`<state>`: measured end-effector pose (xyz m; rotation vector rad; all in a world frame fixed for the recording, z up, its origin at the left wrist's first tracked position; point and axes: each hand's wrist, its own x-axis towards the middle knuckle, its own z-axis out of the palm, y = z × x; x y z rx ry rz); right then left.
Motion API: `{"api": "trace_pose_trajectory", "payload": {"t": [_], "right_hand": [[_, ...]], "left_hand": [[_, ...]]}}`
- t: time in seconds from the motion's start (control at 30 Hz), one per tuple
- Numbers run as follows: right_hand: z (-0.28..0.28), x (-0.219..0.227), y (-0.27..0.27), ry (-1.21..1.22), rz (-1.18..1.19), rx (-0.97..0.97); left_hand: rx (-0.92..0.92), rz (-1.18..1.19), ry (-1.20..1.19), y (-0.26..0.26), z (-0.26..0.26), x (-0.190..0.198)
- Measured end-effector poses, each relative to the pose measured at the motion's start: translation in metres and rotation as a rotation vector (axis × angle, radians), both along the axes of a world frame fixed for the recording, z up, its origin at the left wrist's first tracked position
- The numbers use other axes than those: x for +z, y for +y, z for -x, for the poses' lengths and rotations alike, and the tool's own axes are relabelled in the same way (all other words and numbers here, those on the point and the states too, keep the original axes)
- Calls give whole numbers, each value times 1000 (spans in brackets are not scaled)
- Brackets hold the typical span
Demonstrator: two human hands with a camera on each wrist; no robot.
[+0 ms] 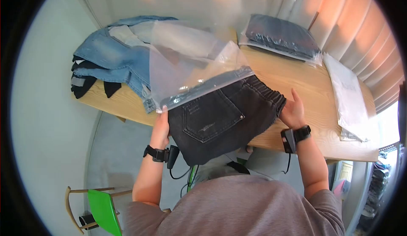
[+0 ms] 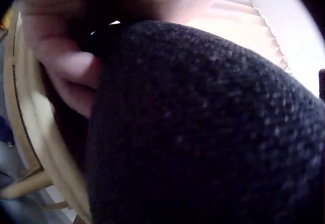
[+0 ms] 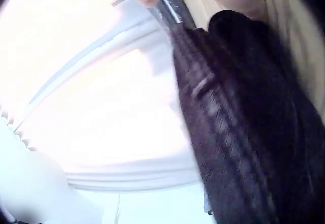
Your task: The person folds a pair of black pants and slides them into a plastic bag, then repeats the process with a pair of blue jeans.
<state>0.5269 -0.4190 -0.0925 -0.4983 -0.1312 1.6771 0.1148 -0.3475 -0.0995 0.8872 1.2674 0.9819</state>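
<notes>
Folded black jeans [image 1: 216, 121], with a stitched back pocket and a gathered waistband, lie partly inside a clear plastic bag [image 1: 169, 72]. The bag's mouth crosses them at a slant. At the lower corner of that mouth, my left hand [image 1: 160, 130] grips the jeans' edge, its thumb up by the plastic. In the left wrist view, dark cloth [image 2: 203, 122] hides much of that hand's hold. On the other side, my right hand [image 1: 293, 113] supports the waistband end, thumb straight and apart from the cloth; its other fingers are mostly hidden behind the jeans.
Blue jeans [image 1: 106, 51] and other clothes are heaped at the table's left. A bagged dark garment [image 1: 282, 34] stands at the back right, and flat white plastic bags [image 1: 347, 96] lie along the right edge. A green chair [image 1: 101, 210] is at the lower left.
</notes>
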Motion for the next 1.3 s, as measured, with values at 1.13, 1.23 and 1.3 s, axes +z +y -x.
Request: {"api": "trace_pose_trajectory", "payload": {"t": [1.13, 1.23, 1.3], "right_hand": [[134, 24, 2, 159, 31, 120], [134, 21, 6, 221, 26, 116], [135, 19, 10, 248, 18, 119]], "left_hand": [[136, -721, 854, -18, -10, 2], [179, -678, 810, -15, -14, 0], [185, -661, 786, -13, -15, 0]]}}
